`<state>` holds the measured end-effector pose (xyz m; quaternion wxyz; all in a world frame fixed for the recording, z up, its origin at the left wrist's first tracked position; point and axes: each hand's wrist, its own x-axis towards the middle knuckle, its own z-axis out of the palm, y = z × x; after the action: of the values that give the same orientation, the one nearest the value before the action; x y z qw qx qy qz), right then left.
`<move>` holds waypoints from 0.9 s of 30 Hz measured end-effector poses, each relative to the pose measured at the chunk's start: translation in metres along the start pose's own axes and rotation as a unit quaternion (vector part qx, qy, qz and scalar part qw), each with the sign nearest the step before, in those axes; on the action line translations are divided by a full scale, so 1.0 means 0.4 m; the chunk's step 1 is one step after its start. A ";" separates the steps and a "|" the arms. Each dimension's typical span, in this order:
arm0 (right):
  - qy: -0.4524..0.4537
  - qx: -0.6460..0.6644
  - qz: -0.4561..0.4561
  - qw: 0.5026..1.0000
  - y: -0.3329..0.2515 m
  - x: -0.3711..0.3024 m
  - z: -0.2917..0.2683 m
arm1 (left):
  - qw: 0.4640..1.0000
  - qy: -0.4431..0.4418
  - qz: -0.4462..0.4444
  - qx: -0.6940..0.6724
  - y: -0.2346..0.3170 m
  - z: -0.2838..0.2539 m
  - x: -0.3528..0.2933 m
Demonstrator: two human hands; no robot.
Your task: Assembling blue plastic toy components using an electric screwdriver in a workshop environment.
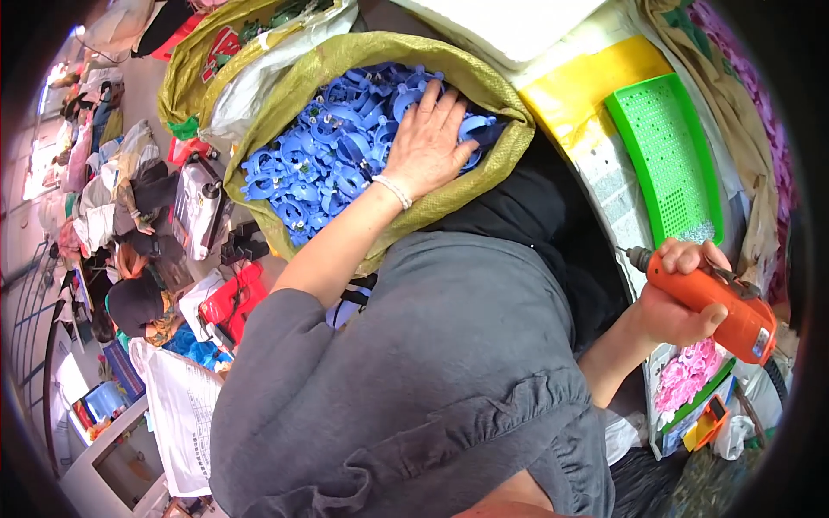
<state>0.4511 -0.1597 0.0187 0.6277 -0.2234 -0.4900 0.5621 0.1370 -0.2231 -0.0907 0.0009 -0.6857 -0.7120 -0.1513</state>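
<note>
My left hand (429, 142), with a white bracelet at its wrist, lies palm down on a heap of blue curved plastic parts (332, 142). Its fingers are stretched out and slightly apart, and the tips reach in among the pieces at the far right of the heap. An olive-yellow woven sack (298, 86) with a rolled-down rim holds the parts. Off to the right, my right hand (678, 302) is wrapped round an orange power screwdriver (717, 312). The black chuck of this tool points up and left, toward a table edge.
A bright green perforated tray (669, 160) stands on the table at the right, with small metal pieces at its near end. Pink plastic pieces (688, 375) lie nearer me. Another woven sack (194, 78) stands at the far left. Several people and a red bag (237, 302) are at left.
</note>
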 end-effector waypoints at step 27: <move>0.086 -0.091 -0.001 0.992 -0.042 0.052 -0.001 | 0.947 0.278 -0.089 -0.138 -0.337 -0.223 0.621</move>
<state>0.4574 -0.1449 0.0402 0.6452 -0.3262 -0.4838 0.4932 -0.0277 -0.0017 0.0173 0.0904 -0.5438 -0.7139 -0.4318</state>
